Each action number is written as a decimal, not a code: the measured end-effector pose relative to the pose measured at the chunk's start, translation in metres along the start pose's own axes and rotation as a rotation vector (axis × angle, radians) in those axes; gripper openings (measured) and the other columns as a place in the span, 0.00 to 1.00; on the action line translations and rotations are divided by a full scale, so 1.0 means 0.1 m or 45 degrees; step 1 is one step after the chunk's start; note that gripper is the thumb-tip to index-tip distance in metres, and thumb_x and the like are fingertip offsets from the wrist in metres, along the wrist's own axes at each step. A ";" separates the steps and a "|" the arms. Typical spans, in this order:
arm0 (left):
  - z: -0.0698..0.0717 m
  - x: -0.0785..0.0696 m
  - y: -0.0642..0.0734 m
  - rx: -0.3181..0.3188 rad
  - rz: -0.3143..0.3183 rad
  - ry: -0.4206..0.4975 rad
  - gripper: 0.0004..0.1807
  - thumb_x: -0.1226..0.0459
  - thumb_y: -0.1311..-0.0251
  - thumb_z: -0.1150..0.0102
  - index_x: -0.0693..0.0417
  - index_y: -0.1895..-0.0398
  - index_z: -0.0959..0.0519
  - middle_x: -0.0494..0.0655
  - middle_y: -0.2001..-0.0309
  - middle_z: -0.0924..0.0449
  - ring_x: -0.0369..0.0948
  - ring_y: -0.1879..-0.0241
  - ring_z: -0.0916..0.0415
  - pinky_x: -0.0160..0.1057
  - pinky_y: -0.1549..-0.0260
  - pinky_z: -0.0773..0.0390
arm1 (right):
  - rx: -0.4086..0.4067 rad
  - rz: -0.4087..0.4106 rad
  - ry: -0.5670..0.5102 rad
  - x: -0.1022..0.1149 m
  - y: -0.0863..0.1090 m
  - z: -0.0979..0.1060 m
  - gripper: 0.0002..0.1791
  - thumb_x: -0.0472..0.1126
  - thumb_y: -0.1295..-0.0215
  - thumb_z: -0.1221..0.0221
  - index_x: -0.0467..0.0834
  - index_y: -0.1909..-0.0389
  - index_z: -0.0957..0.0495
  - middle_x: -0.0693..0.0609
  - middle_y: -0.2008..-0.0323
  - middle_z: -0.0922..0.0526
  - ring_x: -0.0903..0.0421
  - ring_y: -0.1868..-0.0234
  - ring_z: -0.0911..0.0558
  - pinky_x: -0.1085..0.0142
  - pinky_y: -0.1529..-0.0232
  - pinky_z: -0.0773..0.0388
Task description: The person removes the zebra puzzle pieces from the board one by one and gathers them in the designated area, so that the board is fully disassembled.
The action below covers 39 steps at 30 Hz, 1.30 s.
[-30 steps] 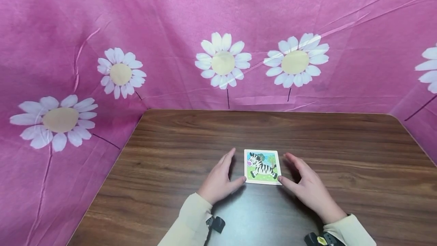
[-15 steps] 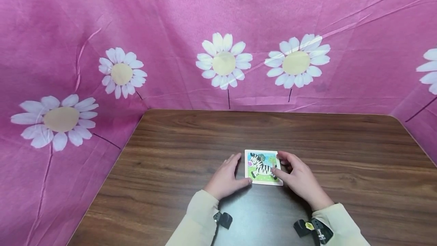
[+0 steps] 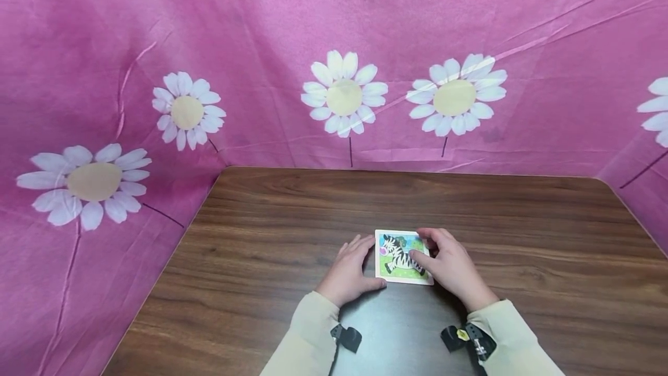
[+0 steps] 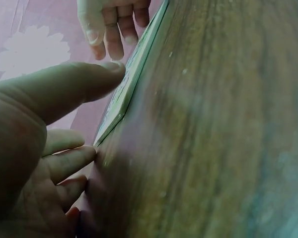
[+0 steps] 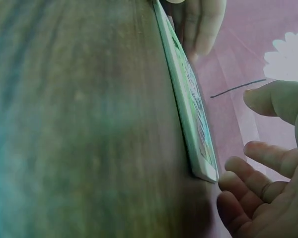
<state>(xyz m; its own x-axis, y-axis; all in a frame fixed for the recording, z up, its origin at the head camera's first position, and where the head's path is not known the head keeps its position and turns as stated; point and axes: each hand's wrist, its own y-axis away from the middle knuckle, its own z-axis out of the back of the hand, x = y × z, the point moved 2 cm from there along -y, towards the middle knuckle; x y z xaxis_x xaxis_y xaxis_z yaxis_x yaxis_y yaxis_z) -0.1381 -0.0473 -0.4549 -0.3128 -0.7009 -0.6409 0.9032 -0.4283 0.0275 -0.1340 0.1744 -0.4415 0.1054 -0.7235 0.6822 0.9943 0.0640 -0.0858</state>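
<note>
A thin square puzzle board point(image 3: 394, 274) with a running zebra and a pale border lies flat on the wooden table. On its left side, my left hand point(image 3: 348, 271) has its fingertips right at the edge and its thumb by the near left corner. In the left wrist view that thumb point(image 4: 74, 89) overlaps the board's rim, fingers loosely bent. My right hand point(image 3: 455, 266) is at the right side, its thumb over the zebra's back and its index finger by the far right corner. The right wrist view shows its thumb point(image 5: 275, 100) raised apart from the board's face.
The brown wood-grain table point(image 3: 292, 202) stretches out around the board. Behind and to the left hangs a pink cloth point(image 3: 261, 45) with large white daisies. Each cream sleeve point(image 3: 308, 329) has a black strap with a small device at the wrist.
My right hand has moved left, from beside the board until its thumb is over the picture. The left hand has shifted slightly right, up to the board's left edge.
</note>
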 end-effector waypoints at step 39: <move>-0.02 0.04 -0.04 -0.035 -0.094 -0.141 0.43 0.54 0.53 0.23 0.53 0.31 0.27 0.44 0.30 0.31 0.50 0.27 0.42 0.53 0.30 0.43 | 0.414 0.173 0.049 0.21 -0.57 -0.29 0.12 0.40 0.43 0.31 0.44 0.58 0.17 0.55 0.75 0.28 0.58 0.72 0.30 0.63 0.69 0.34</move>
<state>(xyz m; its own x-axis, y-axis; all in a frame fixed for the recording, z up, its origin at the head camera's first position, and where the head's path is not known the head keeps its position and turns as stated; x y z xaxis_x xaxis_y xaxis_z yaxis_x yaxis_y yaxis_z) -0.1422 -0.0470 -0.4590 -0.4079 -0.7277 -0.5515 0.8837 -0.4664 -0.0382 -0.1889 0.1356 -0.4436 0.2427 -0.7182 0.6522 0.9257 0.3725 0.0657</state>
